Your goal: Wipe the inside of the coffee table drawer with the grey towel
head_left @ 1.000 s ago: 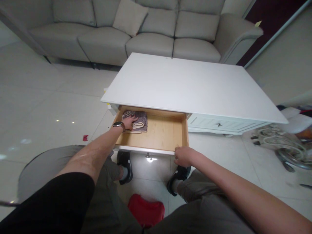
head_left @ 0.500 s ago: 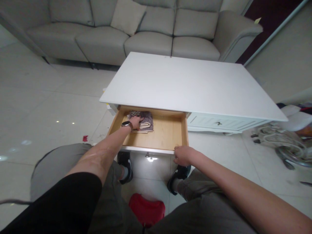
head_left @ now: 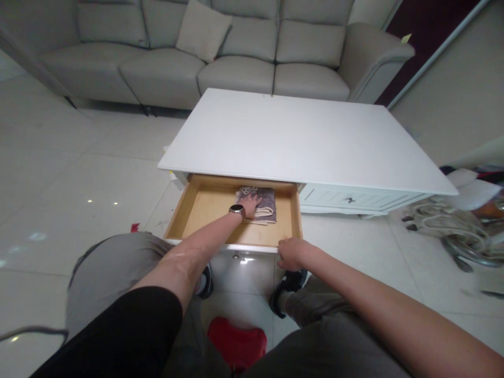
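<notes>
A wooden drawer [head_left: 202,212] stands pulled out from the near side of the white coffee table [head_left: 291,136]. Inside it, right of the middle, lies a folded grey-brown towel [head_left: 269,199] with pale edges. On top of this towel rests my left hand [head_left: 249,205], fingers stretched out and apart, a watch [head_left: 237,209] on its wrist. My right hand [head_left: 292,253] grips the drawer's front panel near its right corner, fingers curled over the edge. A small knob [head_left: 235,255] shows on the front panel.
Behind the table stands a long grey sofa [head_left: 236,73] with a cushion [head_left: 202,31]. A second, closed drawer [head_left: 338,197] sits to the right. Coiled hoses or cables [head_left: 444,220] lie on the floor at right. Between my feet is a red object [head_left: 237,341].
My left hand has slid the towel rightward across the drawer floor. The right hand keeps its grip on the drawer front, and the view has shifted slightly.
</notes>
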Motion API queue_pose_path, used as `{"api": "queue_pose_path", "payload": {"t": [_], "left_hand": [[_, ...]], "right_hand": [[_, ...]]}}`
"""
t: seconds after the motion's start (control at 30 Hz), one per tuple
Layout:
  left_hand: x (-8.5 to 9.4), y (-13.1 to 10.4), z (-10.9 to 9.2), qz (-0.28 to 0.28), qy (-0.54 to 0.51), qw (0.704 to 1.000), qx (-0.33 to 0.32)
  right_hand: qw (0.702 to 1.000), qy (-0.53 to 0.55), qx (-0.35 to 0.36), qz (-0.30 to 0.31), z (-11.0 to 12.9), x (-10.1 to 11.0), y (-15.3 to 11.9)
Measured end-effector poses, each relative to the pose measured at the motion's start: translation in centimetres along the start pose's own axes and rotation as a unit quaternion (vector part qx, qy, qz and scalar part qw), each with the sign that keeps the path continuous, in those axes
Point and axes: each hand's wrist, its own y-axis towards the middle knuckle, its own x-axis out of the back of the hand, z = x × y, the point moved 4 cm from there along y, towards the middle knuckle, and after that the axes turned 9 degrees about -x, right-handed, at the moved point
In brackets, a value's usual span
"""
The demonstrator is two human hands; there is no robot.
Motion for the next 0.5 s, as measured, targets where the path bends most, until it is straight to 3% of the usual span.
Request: {"api": "queue_pose_path", "payload": {"t": [0.17, 0.27, 0.37, 0.5], "left_hand": [[-0.2, 3.2, -7.0, 0.011, -0.046, 0.998, -0.034], [-0.4, 4.0, -9.7, 0.005, -0.045, 0.999, -0.011], [-0.8, 3.8, -10.2, -0.008, -0.042, 0.999, 0.003], [-1.1, 2.6, -8.1, -0.020, -0.052, 0.998, 0.015]], "right_hand": [[1.000, -0.005, 0.002, -0.002, 0.1, -0.1, 0.3], [1.000, -0.010, 0.004, -0.004, 0.0, 0.0, 0.5], [1.000, -0.009, 0.008, -0.003, 0.0, 0.0, 0.6], [1.000, -0.007, 0.008, -0.001, -0.1, -0.1, 0.8]]}}
